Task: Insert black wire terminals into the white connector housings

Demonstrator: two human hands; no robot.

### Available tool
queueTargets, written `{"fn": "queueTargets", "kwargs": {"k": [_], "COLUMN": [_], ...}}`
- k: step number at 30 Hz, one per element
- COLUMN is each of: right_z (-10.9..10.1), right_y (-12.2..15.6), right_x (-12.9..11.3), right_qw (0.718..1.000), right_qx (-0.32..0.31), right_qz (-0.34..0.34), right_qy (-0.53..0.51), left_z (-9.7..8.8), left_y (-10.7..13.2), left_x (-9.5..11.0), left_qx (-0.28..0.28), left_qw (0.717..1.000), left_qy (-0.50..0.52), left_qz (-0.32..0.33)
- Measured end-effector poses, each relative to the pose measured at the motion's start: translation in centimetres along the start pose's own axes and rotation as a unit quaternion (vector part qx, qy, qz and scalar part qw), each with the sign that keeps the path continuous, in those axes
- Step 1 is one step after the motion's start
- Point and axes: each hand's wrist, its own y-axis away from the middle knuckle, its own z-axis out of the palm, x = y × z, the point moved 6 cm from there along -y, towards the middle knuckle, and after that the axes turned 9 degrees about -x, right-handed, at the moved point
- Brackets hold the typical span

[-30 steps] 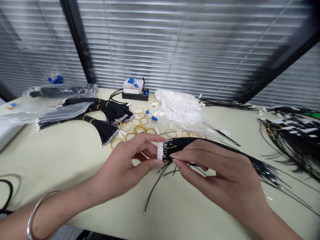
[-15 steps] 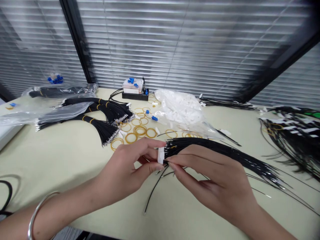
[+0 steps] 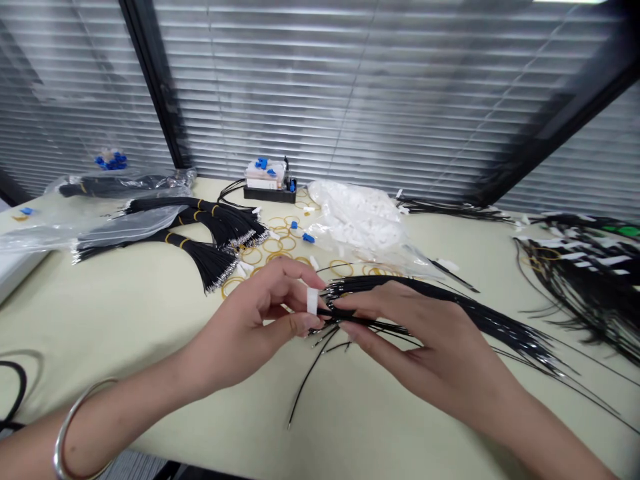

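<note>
A small white connector housing (image 3: 312,301) is held between the thumb and fingers of my left hand (image 3: 265,320). Black wires (image 3: 367,321) run from its right side toward my right hand (image 3: 425,340). The thumb and fingers of my right hand are closed around these wires, a short way from the housing. Their far ends are hidden beneath the hand. Behind and under my right hand lies a thick bundle of black wires (image 3: 480,317) with metal-tipped ends. One loose wire (image 3: 303,389) points toward the front of the table.
Yellow rubber bands (image 3: 253,255) and blue connectors (image 3: 308,237) are scattered beyond my hands. Behind them sits a plastic bag of white parts (image 3: 357,217). Tied wire bundles (image 3: 210,263) lie left, labelled cables (image 3: 590,260) right. A black tray (image 3: 270,195) stands near the blinds.
My left hand has shifted slightly left and turned the housing. My right hand's fingers have opened somewhat from their tight pinch, and more black wire now shows between the hands.
</note>
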Motion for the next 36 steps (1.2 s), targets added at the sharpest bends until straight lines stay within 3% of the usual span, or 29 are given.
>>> {"fn": "queueTargets", "kwargs": {"k": [6,11,15,18,21,24,26,29,32,36], "right_z": [-0.7,-1.3,-1.0,-0.3,0.5,1.3,1.5,1.3,1.8,3.1], "right_y": [0.0,0.3,0.4,0.3,0.1,0.3,0.6,0.8,0.9,1.2], "right_x": [-0.4,-0.7,-0.4,0.1,0.8,2.4,3.9,5.8,6.6,6.2], "right_qw": [0.999,0.998,0.996,0.999,0.995,0.961,0.929,0.931,0.946,0.937], "right_qx": [-0.006,0.045,0.047,0.001,-0.099,-0.209,-0.237,-0.235,-0.262,-0.312], "right_qz": [0.010,-0.021,-0.028,-0.024,0.000,0.090,0.166,0.202,0.166,0.133], "right_qy": [-0.041,0.037,0.071,0.044,-0.029,-0.160,-0.231,-0.193,-0.099,-0.085], "left_z": [-0.2,-0.1,-0.1,-0.4,-0.7,-1.1,-1.3,-1.5,-1.4,-0.8], "left_y": [0.1,0.1,0.0,0.0,-0.1,-0.2,-0.2,-0.2,0.1,0.2], "left_x": [0.0,-0.1,0.0,-0.1,-0.2,-0.1,0.2,0.7,0.7,0.0], "left_qx": [0.009,0.008,0.014,0.034,0.046,0.048,0.053,0.056,0.050,0.027], "left_qw": [1.000,1.000,1.000,0.998,0.996,0.996,0.996,0.997,0.996,0.993], "left_qy": [-0.025,-0.012,-0.010,-0.040,-0.070,-0.035,-0.002,0.008,-0.030,-0.090], "left_qz": [0.015,0.009,-0.004,-0.021,-0.041,-0.065,-0.067,-0.058,-0.066,-0.077]}}
